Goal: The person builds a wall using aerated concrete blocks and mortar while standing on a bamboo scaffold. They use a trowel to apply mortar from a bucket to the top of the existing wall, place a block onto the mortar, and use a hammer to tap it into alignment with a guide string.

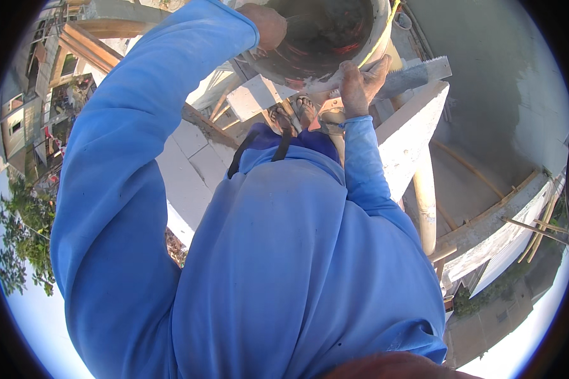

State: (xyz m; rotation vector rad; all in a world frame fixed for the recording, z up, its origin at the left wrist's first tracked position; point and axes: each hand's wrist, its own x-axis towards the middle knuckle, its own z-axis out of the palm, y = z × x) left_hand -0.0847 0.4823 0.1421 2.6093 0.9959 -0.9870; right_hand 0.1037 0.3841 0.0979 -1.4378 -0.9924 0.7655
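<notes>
A round grey bucket (379, 38) with a dark, wet-looking inside is at the top of the view. A yellow cord (385, 31) runs over its right rim. My left hand (265, 25) is closed at the bucket's left rim, its fingers partly hidden. With thumb and fingers, my right hand (363, 82) grips the near right rim. Beneath and beside that hand, a toothed metal blade like a hand saw's (417, 77) lies along the block wall. An orange-brown part (330, 106), perhaps its handle, shows on the hand's other side.
A white block wall (417, 129) runs along my right, with a pale pole (425, 205) beside it. One block end (254, 96) juts out before my sandalled feet (306, 110). Timber (88, 47) stands at the upper left. A grey floor (480, 107) lies lower down, right.
</notes>
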